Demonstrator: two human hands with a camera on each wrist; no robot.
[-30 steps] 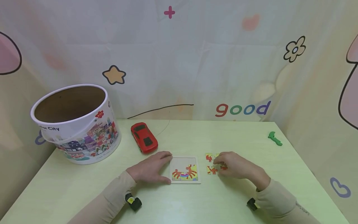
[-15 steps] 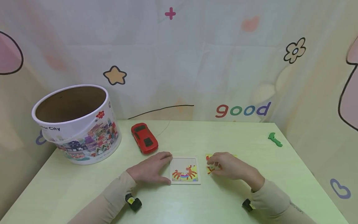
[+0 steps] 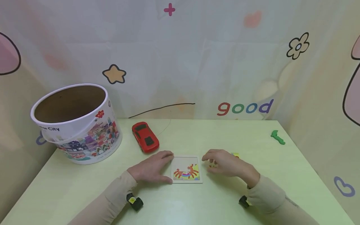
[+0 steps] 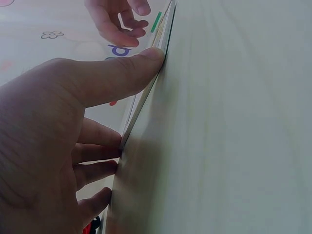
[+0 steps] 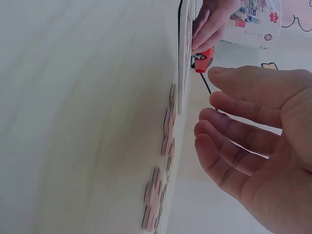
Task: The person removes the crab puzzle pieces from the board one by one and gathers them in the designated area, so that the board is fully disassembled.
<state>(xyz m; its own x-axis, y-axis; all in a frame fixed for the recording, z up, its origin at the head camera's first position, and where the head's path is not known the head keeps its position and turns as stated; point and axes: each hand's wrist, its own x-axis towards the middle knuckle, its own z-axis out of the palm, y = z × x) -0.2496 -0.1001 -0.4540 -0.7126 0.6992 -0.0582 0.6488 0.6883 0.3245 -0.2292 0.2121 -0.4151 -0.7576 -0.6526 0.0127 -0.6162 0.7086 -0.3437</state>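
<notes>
A small puzzle board [image 3: 184, 161] lies on the table, its lower half filled with red, yellow and rainbow artwork and its upper half plain white. My left hand [image 3: 152, 168] rests along the board's left side, thumb and forefinger touching its two left corners. The thumb [image 4: 122, 75] lies straight on the edge in the left wrist view. My right hand [image 3: 227, 164] hovers right of the board, over loose puzzle pieces [image 3: 235, 155] it mostly hides. Its loosely bent fingers [image 5: 253, 141] hold nothing in the right wrist view, where several pieces [image 5: 168, 131] lie flat on the table.
A red toy car [image 3: 145, 137] stands behind my left hand. The large printed bucket [image 3: 95, 137] is at the back left, and a small green toy piece [image 3: 277, 137] lies at the back right. A patterned curtain [image 3: 180, 68] hangs behind the table.
My right hand has moved left across the loose pieces, towards the board, uncovering one at the back right. My left hand and the board keep their places.
</notes>
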